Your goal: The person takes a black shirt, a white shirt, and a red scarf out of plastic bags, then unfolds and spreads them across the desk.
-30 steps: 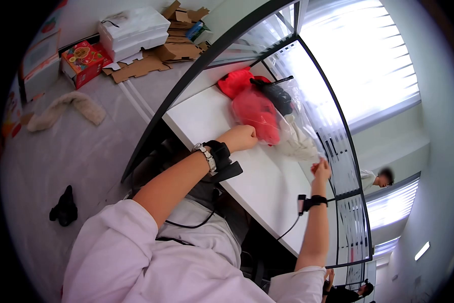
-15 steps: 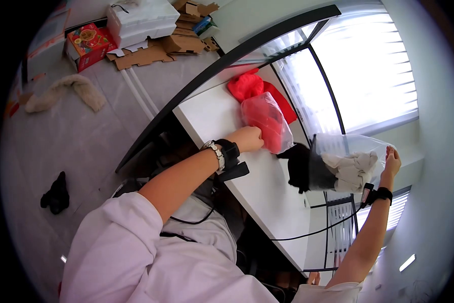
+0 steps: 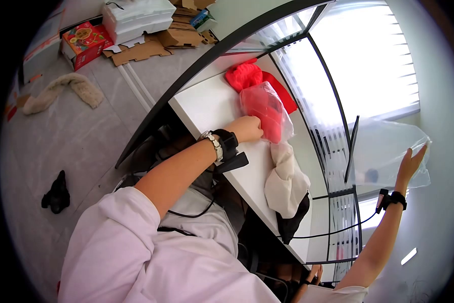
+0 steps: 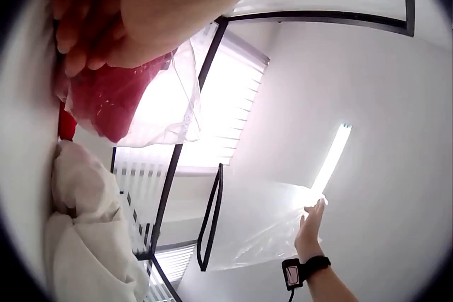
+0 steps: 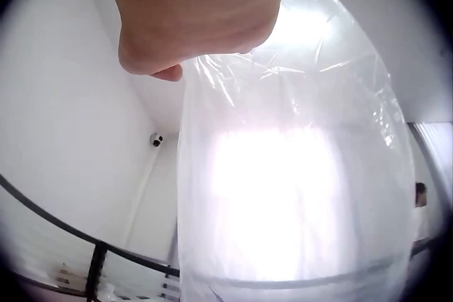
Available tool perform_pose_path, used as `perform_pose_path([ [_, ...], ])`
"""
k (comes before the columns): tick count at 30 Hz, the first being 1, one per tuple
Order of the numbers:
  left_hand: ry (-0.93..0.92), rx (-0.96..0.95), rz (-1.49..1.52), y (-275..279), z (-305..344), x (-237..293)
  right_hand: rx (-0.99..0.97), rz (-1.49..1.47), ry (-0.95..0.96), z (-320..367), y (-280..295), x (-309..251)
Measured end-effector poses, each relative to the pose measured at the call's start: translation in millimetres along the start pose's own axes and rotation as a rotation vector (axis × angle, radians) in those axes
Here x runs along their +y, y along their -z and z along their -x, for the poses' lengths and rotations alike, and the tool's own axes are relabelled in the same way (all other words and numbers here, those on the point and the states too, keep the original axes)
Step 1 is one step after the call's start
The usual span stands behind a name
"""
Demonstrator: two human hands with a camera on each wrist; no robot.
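My left hand [image 3: 247, 129] rests as a fist on the white table [image 3: 207, 106], its curled fingers gripping a clear bag of red clothing [image 3: 265, 111]. In the left wrist view the left hand [image 4: 141, 12] sits right above that red bag [image 4: 106, 104]. My right hand [image 3: 411, 161] is raised high to the right and holds an empty clear plastic bag [image 3: 383, 151] by one end, its black zip strip hanging down. The right wrist view shows the right hand [image 5: 191, 12] with the empty bag [image 5: 297, 174] hanging below it. A cream garment [image 3: 285, 179] and a black garment [image 3: 292, 222] lie at the table's edge.
Loose red clothing [image 3: 244, 76] lies at the table's far end. A black-framed glass partition [image 3: 333, 101] runs along the table's far side. On the floor are cardboard and boxes [image 3: 136, 30], a fluffy beige item [image 3: 60, 91] and a small black item [image 3: 55, 192].
My right hand swung the clear bag up and to the right. The cream and black garments dropped out of it onto the table's edge. The left hand stayed on the red bag.
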State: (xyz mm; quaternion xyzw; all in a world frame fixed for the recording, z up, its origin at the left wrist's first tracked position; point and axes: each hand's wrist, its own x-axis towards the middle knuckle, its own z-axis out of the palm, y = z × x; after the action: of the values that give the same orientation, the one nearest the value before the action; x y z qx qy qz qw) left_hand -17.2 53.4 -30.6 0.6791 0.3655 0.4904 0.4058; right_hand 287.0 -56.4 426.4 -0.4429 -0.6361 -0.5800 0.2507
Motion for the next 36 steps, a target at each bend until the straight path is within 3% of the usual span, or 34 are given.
perform_pose_path([
  [5,-0.043,0.042,-0.002,-4,-2,-5,0.153,-0.101,-0.007,3,1,-15],
  [9,-0.001,0.026,0.020,-1,0,0,-0.232,-0.417,-0.272,13,2,-31],
  [11,0.000,0.018,0.018,2,2,4,-0.457,-0.243,0.071,21,-11,-26],
  [13,-0.008,0.003,0.023,3,2,2,-0.729,-0.297,-0.026,30,-14,-42],
  [14,-0.008,-0.005,0.043,3,1,2,-0.816,-0.324,-0.189,35,-9,-64],
  [17,0.026,-0.029,0.014,4,1,7,-1.080,-0.513,-0.353,55,-26,-63],
  [23,0.037,-0.025,0.070,0,-2,-1,-1.514,-0.207,-0.622,126,-50,-64],
  [25,0.036,-0.046,0.064,1,-4,-2,-1.648,-0.237,-0.670,159,-48,-64],
  [27,0.076,-0.071,0.062,4,-1,5,-1.642,-0.301,-0.711,204,-52,-56],
  [29,0.066,-0.083,0.071,3,-3,1,-1.570,-0.426,-0.600,267,-80,-28],
  [32,0.089,-0.085,0.102,4,-2,3,-1.474,-0.512,-0.652,328,-96,-35],
  [35,0.066,-0.110,0.116,3,-5,-2,-1.525,-0.640,-0.777,348,-95,-64],
  [36,0.063,-0.122,0.111,4,-3,1,-1.436,-0.689,-0.752,352,-93,-69],
])
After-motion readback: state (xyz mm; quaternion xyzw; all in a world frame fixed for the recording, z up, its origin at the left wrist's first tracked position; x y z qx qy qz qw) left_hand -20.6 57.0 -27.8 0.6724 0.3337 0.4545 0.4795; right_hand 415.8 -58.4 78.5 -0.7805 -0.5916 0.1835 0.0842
